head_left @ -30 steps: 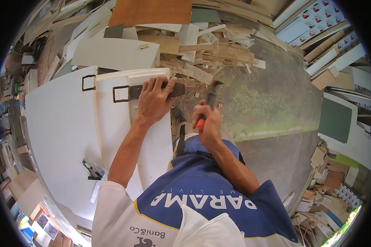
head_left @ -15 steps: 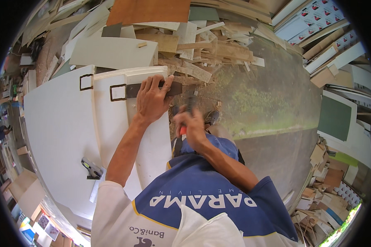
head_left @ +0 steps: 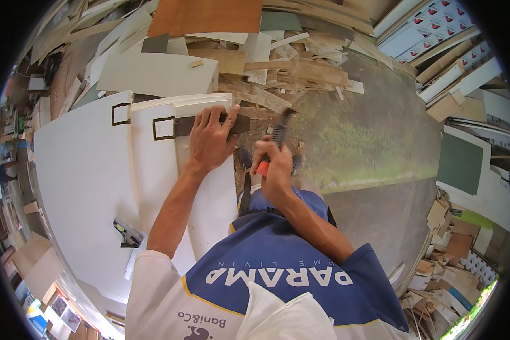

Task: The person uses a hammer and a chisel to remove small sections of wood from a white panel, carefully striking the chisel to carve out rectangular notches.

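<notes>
My left hand (head_left: pixel 211 137) is closed over a dark flat bar (head_left: pixel 241 124), pressing it down along the top white panel (head_left: pixel 207 187). The bar's left end meets a dark-outlined square (head_left: pixel 164 128) on the panel. A second dark-outlined square (head_left: pixel 120 114) marks the white panel alongside. To the right, my right hand (head_left: pixel 275 164) grips a hammer (head_left: pixel 279 133) by its black and red handle. The hammer's dark head is up and beyond the fist, apart from the bar.
A try square with a green vial (head_left: pixel 127 232) lies on the larger white panel (head_left: pixel 85 187). Wood offcuts (head_left: pixel 289 68) are heaped beyond the panels. More scrap boards (head_left: pixel 453 249) line the right side, beside the grey floor (head_left: pixel 379 221).
My right hand has moved slightly right, and the hammer's head has swung away from the bar's end, out to the right. My left hand and the bar have stayed put.
</notes>
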{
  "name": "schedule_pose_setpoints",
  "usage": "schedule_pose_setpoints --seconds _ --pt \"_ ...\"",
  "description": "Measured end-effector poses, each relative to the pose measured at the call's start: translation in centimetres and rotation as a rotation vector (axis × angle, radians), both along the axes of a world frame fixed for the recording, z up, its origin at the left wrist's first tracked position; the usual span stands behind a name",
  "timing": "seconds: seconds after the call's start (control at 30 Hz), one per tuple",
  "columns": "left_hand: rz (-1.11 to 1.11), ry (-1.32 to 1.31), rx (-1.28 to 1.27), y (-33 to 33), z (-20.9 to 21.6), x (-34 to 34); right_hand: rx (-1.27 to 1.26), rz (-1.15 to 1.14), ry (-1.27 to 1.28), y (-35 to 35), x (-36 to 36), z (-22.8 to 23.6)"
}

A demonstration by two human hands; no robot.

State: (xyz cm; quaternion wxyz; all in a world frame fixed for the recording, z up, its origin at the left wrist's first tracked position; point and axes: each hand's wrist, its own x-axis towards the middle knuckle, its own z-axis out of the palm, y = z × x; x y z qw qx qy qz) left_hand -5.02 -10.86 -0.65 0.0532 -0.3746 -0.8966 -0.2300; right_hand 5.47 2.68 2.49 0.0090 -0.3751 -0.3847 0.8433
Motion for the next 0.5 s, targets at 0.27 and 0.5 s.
schedule_pose_setpoints --seconds 0.27,0.5 --pt "0.012 -0.009 -0.016 -0.3 0.2 0.0 0.003 0.127 0.039 -0.4 0.3 -0.6" --pt "0.018 0.019 -0.033 -0.4 0.4 -0.2 0.058 0.293 -0.007 -0.8 0.6 -0.7"
